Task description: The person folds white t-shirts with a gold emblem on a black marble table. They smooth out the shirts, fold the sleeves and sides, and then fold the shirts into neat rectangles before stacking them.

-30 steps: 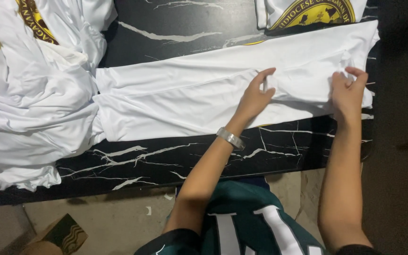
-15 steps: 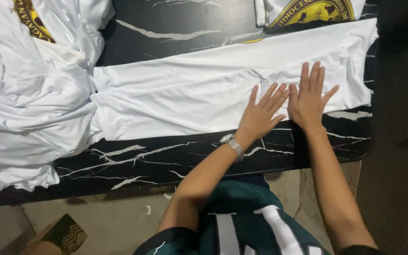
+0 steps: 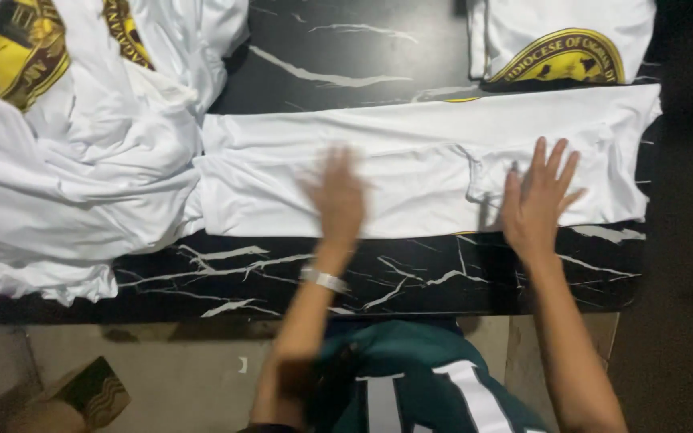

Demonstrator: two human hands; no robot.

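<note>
We are pressing our right hand (image 3: pixel 537 207) flat on the folded white shirt (image 3: pixel 411 172), fingers (image 3: pixel 557 164) spread wide and pointing away from us, gripping nothing. The palm is sitting near the shirt's front edge, just right of a small ridge in the cloth where a tucked layer ends. Our left hand (image 3: pixel 337 196) is also lying over the shirt with the fingers open, but it is blurred, so we cannot tell how wide they are or whether they are fully touching the fabric. A pale wristband (image 3: pixel 324 280) is showing on that wrist.

The shirt is lying directly under both hands as a long band, its long axis running left to right across the black marbled table (image 3: pixel 411 277). Most of its length is stretching leftward from our fingers; the left hand is nearer the middle of the band, the right hand nearer its right end, with a short stretch of cloth beyond it.

At the shirt's left end, a loose pile of white shirts (image 3: pixel 74 168) with yellow emblems is touching it. Behind the right end, a folded shirt with a yellow crest (image 3: pixel 563 48) is lying just beside it.
</note>
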